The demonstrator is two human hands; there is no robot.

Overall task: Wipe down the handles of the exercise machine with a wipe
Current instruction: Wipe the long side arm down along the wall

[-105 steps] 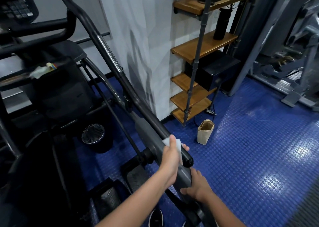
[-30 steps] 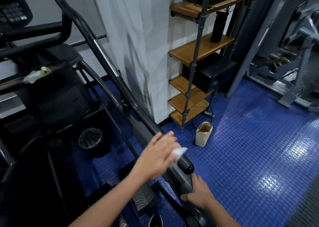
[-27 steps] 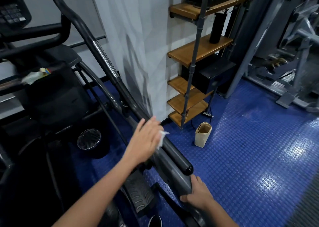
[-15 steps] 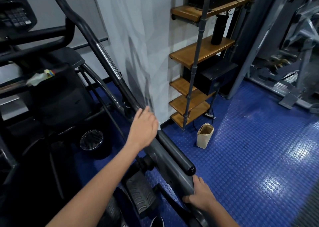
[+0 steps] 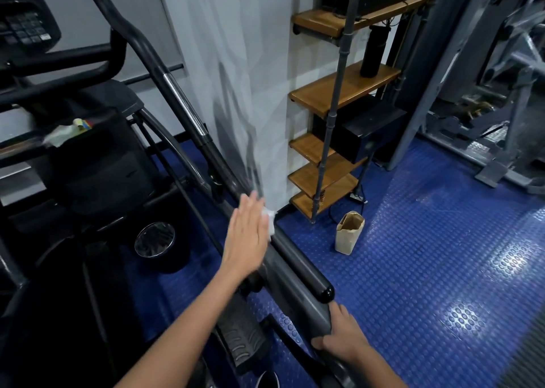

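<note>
The exercise machine's long black handle point(image 5: 298, 265) runs from the upper left down to a rounded end cap point(image 5: 324, 292). My left hand point(image 5: 247, 237) lies flat on this handle with straight fingers, pressing a white wipe point(image 5: 269, 224) against it; only the wipe's edge shows past the hand. My right hand point(image 5: 343, 339) grips the grey bar point(image 5: 306, 308) just below the end cap, fingers curled round it.
The machine's console point(image 5: 26, 19) and black body point(image 5: 97, 166) fill the left. A white pillar point(image 5: 236, 78) and wooden shelves point(image 5: 339, 90) stand just behind the handle. A brown paper bag point(image 5: 348, 234) sits on the blue studded floor point(image 5: 427, 255). More gym equipment point(image 5: 501, 93) stands at right.
My left hand slid the wipe up the handle, away from the end cap, and its fingers flattened. My right hand kept its grip on the grey bar.
</note>
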